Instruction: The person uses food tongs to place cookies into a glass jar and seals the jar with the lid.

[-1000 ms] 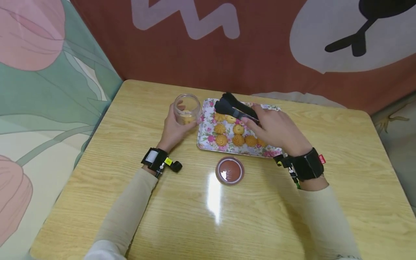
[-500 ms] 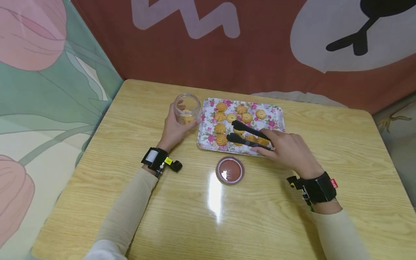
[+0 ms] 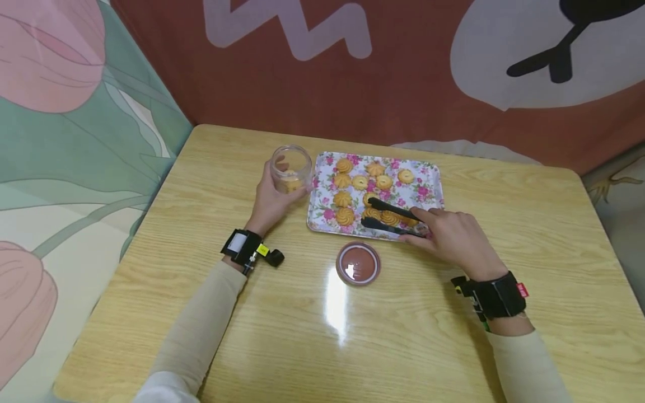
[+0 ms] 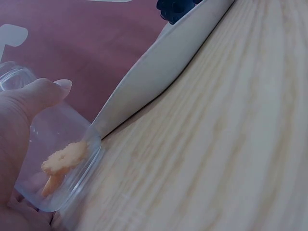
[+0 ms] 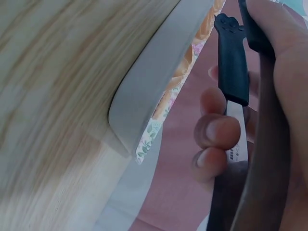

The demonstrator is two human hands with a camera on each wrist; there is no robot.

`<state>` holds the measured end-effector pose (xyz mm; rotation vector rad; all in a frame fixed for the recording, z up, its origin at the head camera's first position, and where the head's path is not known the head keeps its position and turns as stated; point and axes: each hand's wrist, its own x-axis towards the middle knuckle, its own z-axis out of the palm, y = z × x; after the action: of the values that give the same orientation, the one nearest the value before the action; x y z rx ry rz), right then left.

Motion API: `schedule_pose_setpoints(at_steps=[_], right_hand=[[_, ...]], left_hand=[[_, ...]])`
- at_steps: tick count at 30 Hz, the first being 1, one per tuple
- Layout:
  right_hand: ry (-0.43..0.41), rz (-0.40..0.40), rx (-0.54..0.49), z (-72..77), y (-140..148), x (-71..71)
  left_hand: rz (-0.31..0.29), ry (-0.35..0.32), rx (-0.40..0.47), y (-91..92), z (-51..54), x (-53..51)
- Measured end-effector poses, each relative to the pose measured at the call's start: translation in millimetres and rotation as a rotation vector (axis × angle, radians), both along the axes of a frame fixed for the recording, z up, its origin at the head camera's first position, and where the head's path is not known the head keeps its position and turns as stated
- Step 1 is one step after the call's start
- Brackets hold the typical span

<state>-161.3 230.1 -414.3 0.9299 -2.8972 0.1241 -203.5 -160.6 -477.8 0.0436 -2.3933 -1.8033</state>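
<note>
My left hand (image 3: 272, 202) grips a clear jar (image 3: 291, 161) that stands uncovered at the tray's left side. Inside the jar, cookies (image 4: 65, 158) lie at the bottom, as the left wrist view shows. My right hand (image 3: 456, 239) holds black tongs (image 3: 395, 209), their two arms spread apart over the near row of cookies. In the right wrist view, fingers (image 5: 222, 131) curl round one arm of the tongs. Several swirled cookies (image 3: 342, 198) sit on the flowered tray (image 3: 318, 208). Whether the tong tips touch a cookie I cannot tell.
A reddish-brown round lid (image 3: 358, 263) lies on the wooden table (image 3: 282, 336) just in front of the tray. Printed cloth (image 3: 282, 89) hangs behind the table's far edge, and a flower-patterned one on the left.
My right hand has brought the tongs from the tray's far left down to its near row, and their arms have spread. The left hand stays at the jar.
</note>
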Motion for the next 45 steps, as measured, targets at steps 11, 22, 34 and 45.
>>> schedule_pose_setpoints(at_steps=[11, 22, 34, 45], right_hand=[[-0.024, -0.021, 0.000, -0.1, -0.5, 0.2], [-0.025, -0.019, -0.011, -2.2, -1.7, 0.6], [0.074, 0.014, 0.025, -3.4, -3.4, 2.5], [0.051, 0.002, 0.014, -3.0, -3.6, 1.4]], left_hand=[[-0.006, 0.013, -0.002, -1.4, 0.5, 0.8], [-0.002, 0.003, -0.009, -1.2, 1.5, 1.6], [-0.008, 0.001, 0.005, 0.4, 2.5, 2.0], [-0.004, 0.007, -0.006, -0.6, 2.8, 2.7]])
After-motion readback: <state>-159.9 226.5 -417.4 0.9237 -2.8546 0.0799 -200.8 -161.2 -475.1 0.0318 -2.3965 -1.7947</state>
